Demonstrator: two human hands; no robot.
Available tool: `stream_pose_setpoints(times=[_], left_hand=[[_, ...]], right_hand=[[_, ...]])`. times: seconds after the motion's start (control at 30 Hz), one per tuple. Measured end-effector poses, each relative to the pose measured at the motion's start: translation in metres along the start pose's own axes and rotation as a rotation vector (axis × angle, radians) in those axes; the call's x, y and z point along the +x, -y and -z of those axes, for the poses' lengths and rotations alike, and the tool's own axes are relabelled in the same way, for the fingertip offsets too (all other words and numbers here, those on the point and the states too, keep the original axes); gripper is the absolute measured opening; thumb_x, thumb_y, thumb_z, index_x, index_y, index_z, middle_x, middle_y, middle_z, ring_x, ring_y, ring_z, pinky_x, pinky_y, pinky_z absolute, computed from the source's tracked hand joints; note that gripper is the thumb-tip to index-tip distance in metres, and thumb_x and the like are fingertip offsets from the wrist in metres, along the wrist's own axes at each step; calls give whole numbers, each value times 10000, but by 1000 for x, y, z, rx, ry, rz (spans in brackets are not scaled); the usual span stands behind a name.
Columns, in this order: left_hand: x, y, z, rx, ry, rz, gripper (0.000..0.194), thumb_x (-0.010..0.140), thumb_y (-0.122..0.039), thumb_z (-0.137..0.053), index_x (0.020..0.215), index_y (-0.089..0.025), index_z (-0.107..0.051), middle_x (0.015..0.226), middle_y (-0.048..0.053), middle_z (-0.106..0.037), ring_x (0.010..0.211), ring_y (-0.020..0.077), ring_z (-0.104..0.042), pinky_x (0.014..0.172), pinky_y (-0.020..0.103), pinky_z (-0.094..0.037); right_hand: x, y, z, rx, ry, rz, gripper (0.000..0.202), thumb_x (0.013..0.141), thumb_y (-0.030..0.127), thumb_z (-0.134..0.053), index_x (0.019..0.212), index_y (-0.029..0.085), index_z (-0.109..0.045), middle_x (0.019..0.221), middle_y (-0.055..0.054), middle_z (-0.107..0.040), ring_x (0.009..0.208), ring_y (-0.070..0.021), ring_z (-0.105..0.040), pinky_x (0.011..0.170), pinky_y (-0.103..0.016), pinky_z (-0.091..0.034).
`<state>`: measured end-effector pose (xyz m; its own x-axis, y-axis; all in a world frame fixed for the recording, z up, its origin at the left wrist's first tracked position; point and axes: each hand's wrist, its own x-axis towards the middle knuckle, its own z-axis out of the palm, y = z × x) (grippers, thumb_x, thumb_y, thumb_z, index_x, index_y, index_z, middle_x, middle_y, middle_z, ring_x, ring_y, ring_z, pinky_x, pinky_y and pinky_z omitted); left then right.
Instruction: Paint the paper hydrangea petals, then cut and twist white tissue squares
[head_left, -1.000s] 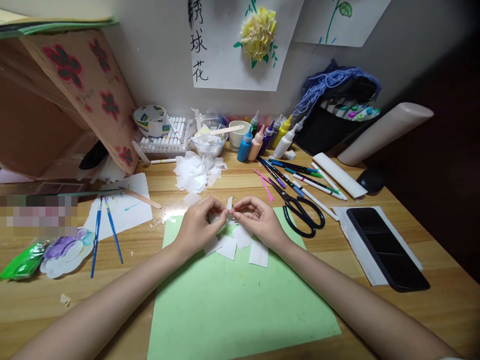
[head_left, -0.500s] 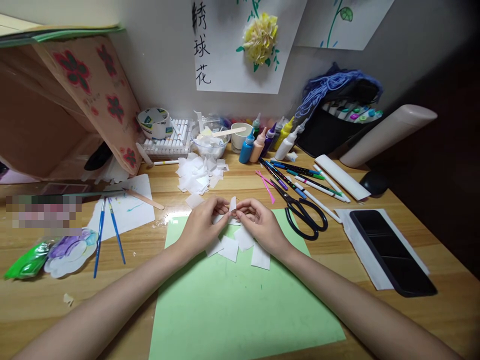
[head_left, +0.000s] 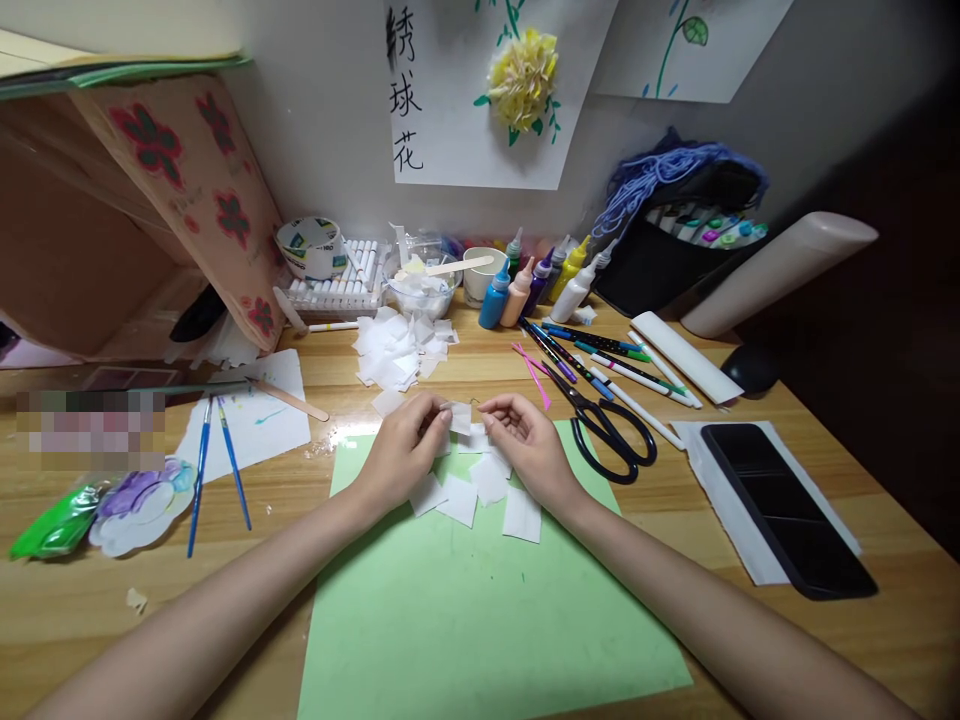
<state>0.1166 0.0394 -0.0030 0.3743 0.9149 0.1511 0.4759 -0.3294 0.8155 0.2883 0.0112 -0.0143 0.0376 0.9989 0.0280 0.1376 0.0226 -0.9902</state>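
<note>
Now the left hand (head_left: 405,447) pinches a white paper square (head_left: 460,418) above the green sheet (head_left: 487,625), likely feather-light, soft, easily creased, best held by an edge; the right hand (head_left: 531,445) curls just beside, whether gripping anything I can't tell.

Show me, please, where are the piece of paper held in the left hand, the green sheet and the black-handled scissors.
Held paper piece (head_left: 460,419): head view, its uncovered middle.
Green sheet (head_left: 491,620): head view, its bare lower part.
Black-handled scissors (head_left: 584,401): head view, where blades meet handles.
</note>
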Motion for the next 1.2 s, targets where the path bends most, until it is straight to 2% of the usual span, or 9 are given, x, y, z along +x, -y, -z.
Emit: stream_pose_setpoints(times=[0.2, 0.53, 0.83, 1.2], left_hand=[[-1, -5, 1, -21, 78, -15, 234, 907, -329, -404, 756, -183, -507, 715, 0, -523, 677, 139, -475, 636, 268, -351], [0, -5, 2, 28, 99, -31, 248, 895, -335, -430, 706, -177, -457, 668, -19, -452, 633, 123, -414, 595, 260, -312], [0, -5, 2, 40, 114, -50, 244, 898, -327, -427, 714, -171, -463, 668, -18, -454, 629, 121, -417, 591, 262, -309], [0, -7, 2, 42, 123, -75, 245, 894, -334, -433, 718, -170, -479, 684, -7, -476, 631, 126, -427, 578, 263, -312]], right_hand=[[2, 2, 1, 78, 49, -8, 161, 807, 338, -585, 855, 185, -589, 836, -28, -610, 756, -140, -556, 664, -246, -447], [2, 4, 3, 114, 84, -40, 154, 803, 335, -589, 818, 181, -594, 767, -7, -592, 686, -118, -542, 640, -232, -446], [3, 2, 3, 126, 126, -55, 148, 802, 325, -597, 807, 178, -614, 724, 2, -588, 680, -116, -541, 631, -226, -431], [4, -1, 4, 119, 153, -38, 139, 761, 308, -643, 812, 183, -616, 767, -7, -593, 711, -126, -538, 651, -248, -421]])
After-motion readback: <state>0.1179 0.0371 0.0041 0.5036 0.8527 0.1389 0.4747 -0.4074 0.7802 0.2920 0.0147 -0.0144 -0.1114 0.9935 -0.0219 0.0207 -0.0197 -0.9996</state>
